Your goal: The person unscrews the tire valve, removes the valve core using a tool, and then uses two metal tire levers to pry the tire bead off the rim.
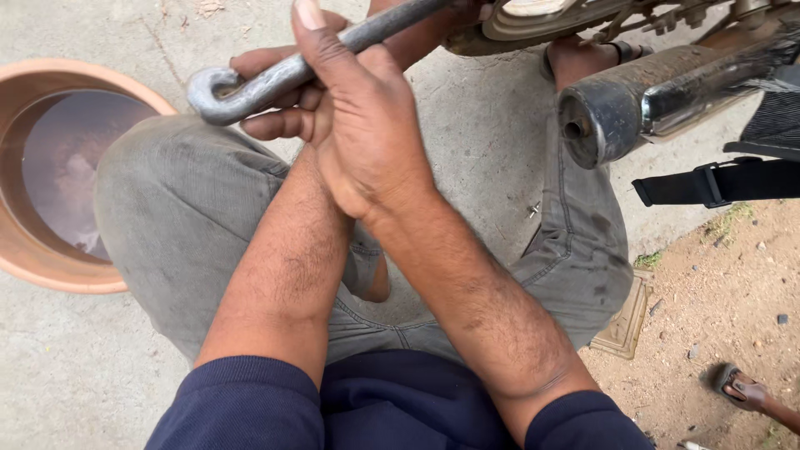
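Two hands clamped on one grey metal tool [275, 77] with a looped, ring-shaped end. Right hand [358, 125] on top, fingers wrapped over the shaft, thumb raised along it. Left hand [279, 104] beneath and partly hidden, fingers curled around the same shaft just behind the loop. Loop end poking out to the left of both fists, above the left knee; far end of the shaft running up and right toward a wheel rim [533, 17] at the top edge, exact meeting point hidden. Forearms crossing over grey trousers [183, 208], dark blue sleeves [250, 404] pushed back near the elbows.

Left of the knee, a round terracotta basin [25, 258] on the concrete floor [75, 375], holding murky water [79, 167] that mirrors the sky. Right of the hands, a dark exhaust pipe [633, 100] with its open mouth facing the knee, apart from the tool. Below the pipe, a black strap with a buckle [717, 182]. Small screw [534, 210] lying on the concrete between the legs. Bare dirt [717, 292] at the right.
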